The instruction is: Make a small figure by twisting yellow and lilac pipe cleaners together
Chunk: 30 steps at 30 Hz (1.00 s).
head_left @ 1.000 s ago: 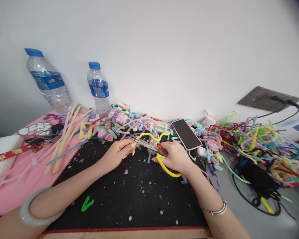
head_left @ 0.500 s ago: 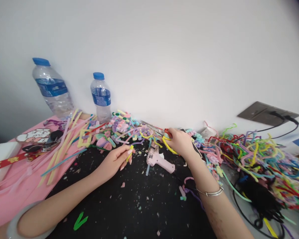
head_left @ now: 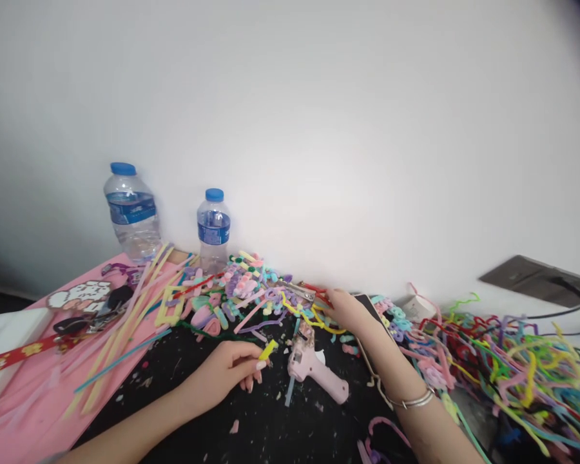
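My left hand (head_left: 234, 367) pinches a short yellow piece of pipe cleaner (head_left: 269, 350) between thumb and finger, over the black table top (head_left: 265, 425). My right hand (head_left: 345, 310) is at the back edge of the table, its fingers closed at the red handles of a pair of scissors (head_left: 303, 292). The scissors' blades point left and lie over the craft pile. A longer yellow pipe cleaner (head_left: 314, 319) runs just below the right fingers. Between my hands lies a pink glue gun (head_left: 314, 370) with a glue stick at its rear.
Two water bottles (head_left: 133, 216) (head_left: 214, 225) stand against the wall. Finished fuzzy pieces (head_left: 244, 283) heap along the back. A tangle of coloured pipe cleaners (head_left: 517, 367) spreads right, below a wall socket (head_left: 536, 277). Pipe cleaner strips (head_left: 125, 322) lie on a pink sheet (head_left: 33, 406).
The view has tilted up, so things sit lower. My left hand has come nearer the glue gun with the yellow piece. The scissors now rest lower on the pile under my right hand.
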{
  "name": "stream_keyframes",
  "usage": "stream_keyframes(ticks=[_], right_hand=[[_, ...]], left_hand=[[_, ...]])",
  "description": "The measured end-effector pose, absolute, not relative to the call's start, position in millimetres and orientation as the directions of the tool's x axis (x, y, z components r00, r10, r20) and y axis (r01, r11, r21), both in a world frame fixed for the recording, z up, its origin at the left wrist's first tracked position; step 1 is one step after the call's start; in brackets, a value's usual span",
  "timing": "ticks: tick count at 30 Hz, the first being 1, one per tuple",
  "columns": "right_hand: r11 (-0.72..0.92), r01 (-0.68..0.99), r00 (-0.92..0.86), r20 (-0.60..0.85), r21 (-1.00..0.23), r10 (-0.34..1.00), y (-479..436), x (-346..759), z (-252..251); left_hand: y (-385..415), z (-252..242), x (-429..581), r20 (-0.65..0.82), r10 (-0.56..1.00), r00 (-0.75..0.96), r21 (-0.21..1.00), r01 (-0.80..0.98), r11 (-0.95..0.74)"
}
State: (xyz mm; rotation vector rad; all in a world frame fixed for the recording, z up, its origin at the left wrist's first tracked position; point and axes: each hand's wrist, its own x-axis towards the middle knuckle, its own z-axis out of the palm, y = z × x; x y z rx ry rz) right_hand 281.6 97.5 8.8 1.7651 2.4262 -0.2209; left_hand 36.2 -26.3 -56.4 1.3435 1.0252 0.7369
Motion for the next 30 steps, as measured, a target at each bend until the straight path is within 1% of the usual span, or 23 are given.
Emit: stream_keyframes(ticks=[3, 5, 6, 8, 10, 12, 14, 16, 17, 18, 20, 25, 30], right_hand=[[0.327, 0.945, -0.326, -0.114, -0.009, 0.938, 94.9, 268.0, 30.5], [0.368, 0.929, -0.369, -0.057, -0.025, 0.928, 89.4, 251.3, 45.1], [0.418, 0.907, -0.42, -0.032, -0.055, 0.907, 85.9, 241.0, 50.3], [0.598, 0.773, -0.605, 0.038, -0.21, 0.795, 78.1, 218.3, 53.9], [0.656, 0.668, -0.681, 0.067, -0.351, 0.729, 71.6, 195.8, 48.1], [0.616, 0.611, -0.661, 0.109, -0.496, 0.743, 68.0, 176.5, 35.7], [0.525, 0.545, -0.609, 0.122, -0.654, 0.784, 67.1, 162.0, 21.5], [0.353, 0.408, -0.582, 0.058, -0.842, 0.811, 67.2, 152.2, 9.2], [0.268, 0.336, -0.582, 0.024, -0.903, 0.812, 67.0, 148.7, 4.3], [0.205, 0.278, -0.587, 0.003, -0.939, 0.81, 66.5, 145.9, 0.2], [0.173, 0.235, -0.585, 0.003, -0.956, 0.811, 64.0, 141.8, -5.9], [0.241, 0.229, -0.581, 0.066, -0.943, 0.811, 56.6, 136.5, -7.6], [0.319, 0.175, -0.505, 0.194, -0.931, 0.841, 61.5, 142.0, 24.3]], left_hand=[[-24.6, -59.7, 36.7, -0.139, 0.906, 0.401, 0.986, 0.145, 0.088], [-23.1, -62.6, 36.6, -0.126, 0.903, 0.41, 0.988, 0.133, 0.078], [-22.5, -64.2, 36.6, -0.121, 0.902, 0.414, 0.989, 0.132, 0.072], [-21.4, -66.9, 36.9, -0.108, 0.903, 0.416, 0.99, 0.132, 0.058], [-20.7, -68.1, 37.4, -0.105, 0.9, 0.423, 0.991, 0.119, 0.06], [-20.6, -67.3, 38.1, -0.107, 0.893, 0.436, 0.992, 0.107, 0.067], [-21.0, -65.1, 38.9, -0.105, 0.892, 0.44, 0.992, 0.106, 0.065], [-21.6, -63.2, 39.6, -0.113, 0.896, 0.43, 0.992, 0.094, 0.08], [-21.9, -62.8, 39.9, -0.116, 0.897, 0.426, 0.992, 0.089, 0.087], [-22.1, -62.9, 40.1, -0.12, 0.899, 0.421, 0.992, 0.082, 0.094], [-22.4, -64.4, 40.6, -0.125, 0.898, 0.422, 0.992, 0.068, 0.106], [-23.8, -66.5, 41.1, -0.131, 0.888, 0.441, 0.991, 0.056, 0.118], [-25.1, -62.7, 40.2, -0.098, 0.894, 0.438, 0.995, 0.067, 0.077]])
